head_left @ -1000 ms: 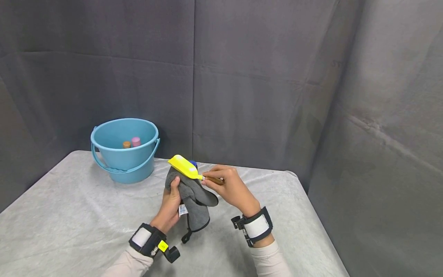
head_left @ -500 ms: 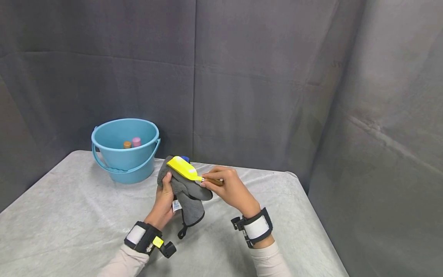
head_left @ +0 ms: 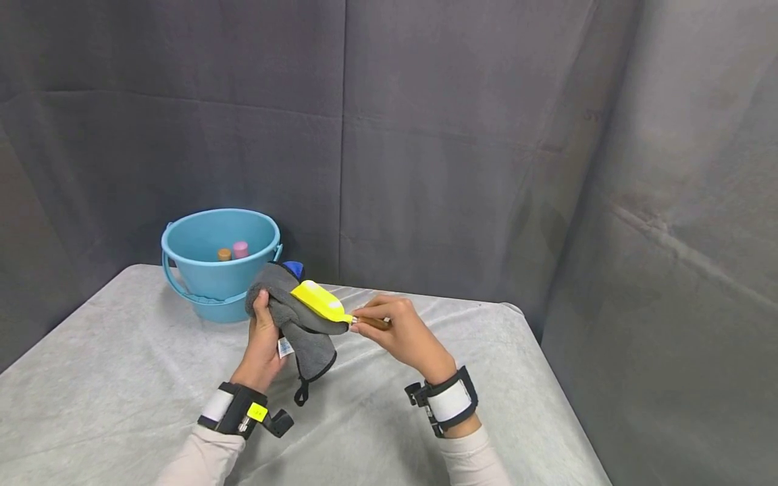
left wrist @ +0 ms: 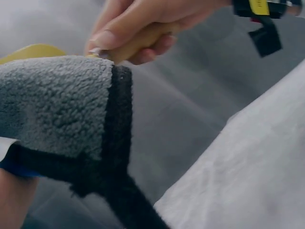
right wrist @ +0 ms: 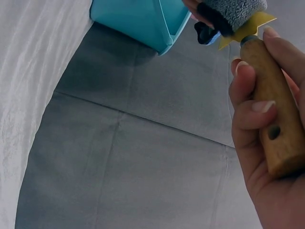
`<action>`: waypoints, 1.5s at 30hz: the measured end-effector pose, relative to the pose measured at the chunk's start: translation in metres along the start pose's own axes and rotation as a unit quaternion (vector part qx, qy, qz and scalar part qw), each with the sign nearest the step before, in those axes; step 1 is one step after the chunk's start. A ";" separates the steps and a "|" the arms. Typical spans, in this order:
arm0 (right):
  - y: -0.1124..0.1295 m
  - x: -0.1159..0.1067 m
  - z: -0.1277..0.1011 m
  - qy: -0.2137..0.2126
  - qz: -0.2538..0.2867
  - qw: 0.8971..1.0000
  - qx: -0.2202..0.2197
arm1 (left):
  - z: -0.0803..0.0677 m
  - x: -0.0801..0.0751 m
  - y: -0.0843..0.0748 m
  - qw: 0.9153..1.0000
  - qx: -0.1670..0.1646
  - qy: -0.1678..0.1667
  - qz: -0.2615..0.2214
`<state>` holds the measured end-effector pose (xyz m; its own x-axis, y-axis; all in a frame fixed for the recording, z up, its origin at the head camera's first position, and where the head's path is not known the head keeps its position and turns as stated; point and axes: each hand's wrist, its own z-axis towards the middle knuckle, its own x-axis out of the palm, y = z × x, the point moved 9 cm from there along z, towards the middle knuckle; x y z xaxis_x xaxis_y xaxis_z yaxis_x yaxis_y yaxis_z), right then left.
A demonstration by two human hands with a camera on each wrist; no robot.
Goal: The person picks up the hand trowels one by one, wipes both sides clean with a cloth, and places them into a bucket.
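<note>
My left hand (head_left: 263,344) grips a grey plush cloth (head_left: 310,347) with dark edging, a white tag, a hanging loop and a blue patch at its upper end. Between thumb and fingers of my right hand (head_left: 401,331) is the wooden handle (right wrist: 279,109) of a small trowel with a yellow scoop blade (head_left: 319,300). The blade lies against the top of the cloth, its tip pointing up and left in the head view. In the left wrist view the cloth (left wrist: 52,105) hides most of the blade, and only its yellow edge shows.
A light blue bucket (head_left: 225,283) with its handle hanging down stands at the back left, just behind the cloth. An orange-topped item (head_left: 224,254) and a pink-topped item (head_left: 240,249) are inside it. Grey curtains (head_left: 462,148) enclose the white-covered table (head_left: 516,405).
My left hand and the cloth have moved left, sliding along under the blade toward the bucket. The right hand and trowel have barely moved. More of the blue patch shows now.
</note>
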<state>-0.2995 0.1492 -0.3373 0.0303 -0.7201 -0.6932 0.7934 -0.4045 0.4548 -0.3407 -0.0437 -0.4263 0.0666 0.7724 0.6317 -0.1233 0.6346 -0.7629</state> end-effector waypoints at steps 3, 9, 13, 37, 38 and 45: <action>-0.001 0.003 0.000 0.013 -0.004 1.000 0.005 | 0.002 -0.001 -0.009 0.999 0.021 0.013 -0.030; -0.003 0.000 0.000 0.004 -0.013 1.000 0.010 | 0.002 0.001 -0.015 0.998 0.033 0.023 -0.047; -0.003 -0.006 0.000 -0.023 -0.024 0.999 0.009 | 0.001 0.004 -0.005 1.000 0.016 0.015 -0.018; -0.005 -0.011 0.000 -0.061 -0.037 0.997 0.022 | -0.017 0.032 0.056 0.993 -0.035 -0.010 0.111; -0.005 -0.010 0.000 -0.061 -0.035 0.997 0.021 | -0.017 0.033 0.057 0.993 -0.034 -0.009 0.109; -0.006 -0.008 0.000 -0.050 -0.029 0.998 0.018 | -0.017 0.032 0.058 0.992 -0.036 -0.019 0.120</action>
<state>-0.3043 0.1569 -0.3342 -0.0769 -0.7466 -0.6608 0.7701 -0.4655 0.4362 -0.3287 0.0182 -0.4531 0.0062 0.9003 0.4352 -0.0608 0.4348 -0.8985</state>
